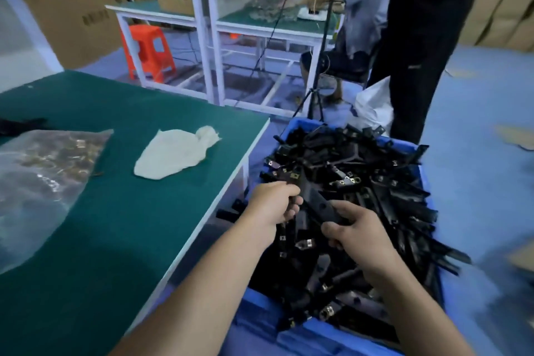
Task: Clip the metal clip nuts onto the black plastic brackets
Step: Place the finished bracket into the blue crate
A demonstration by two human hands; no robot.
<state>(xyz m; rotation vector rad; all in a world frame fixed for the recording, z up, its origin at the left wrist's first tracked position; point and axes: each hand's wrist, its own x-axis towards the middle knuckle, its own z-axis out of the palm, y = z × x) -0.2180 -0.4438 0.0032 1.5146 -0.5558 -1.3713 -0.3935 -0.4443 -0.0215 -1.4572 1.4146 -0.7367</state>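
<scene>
A blue crate (404,143) beside the table is heaped with several black plastic brackets (361,170), many carrying small metal clip nuts. Over the heap, both my hands hold one black bracket (316,205). My left hand (274,202) grips its upper left end with curled fingers. My right hand (354,228) grips its lower right end between thumb and fingers. On the green table at the left lies a clear plastic bag of metal clip nuts (49,162).
A white cloth (173,153) lies on the green table (115,240) near its right edge. A person in black (427,37) stands just behind the crate beside a tripod (315,101). White workbenches and an orange stool (147,49) stand farther back.
</scene>
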